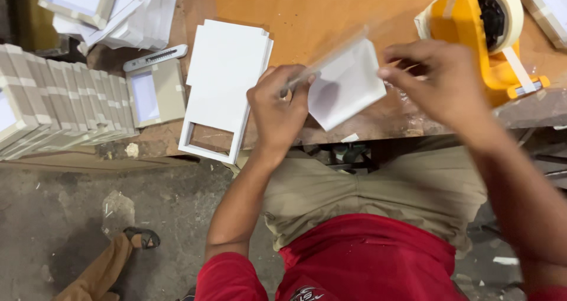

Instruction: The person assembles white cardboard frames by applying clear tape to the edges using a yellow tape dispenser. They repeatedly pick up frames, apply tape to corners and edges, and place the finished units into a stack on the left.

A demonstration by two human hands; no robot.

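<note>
Seen from above, a seated person in a red shirt and khaki trousers worked at the near edge of an orange-brown wooden table (pixel 307 11). Their left hand (pixel 279 109) was curled closed, its fingertips pinching one end of a clear strip of tape (pixel 336 56). Their right hand (pixel 437 79) pinched the other end between thumb and fingers, so the strip stretched tilted between the two hands. Just below the strip, between the hands, a small white card (pixel 348 88) lay tilted over the table's edge; whether the tape touched it could not be told. Beside the left hand lay a stack of white frames (pixel 224 70). A yellow tape dispenser (pixel 484 35) stood near the right hand. Farther left sat a small framed panel (pixel 155 93), a grey utility knife (pixel 155 57) and a row of stacked frames (pixel 59 106).
</note>
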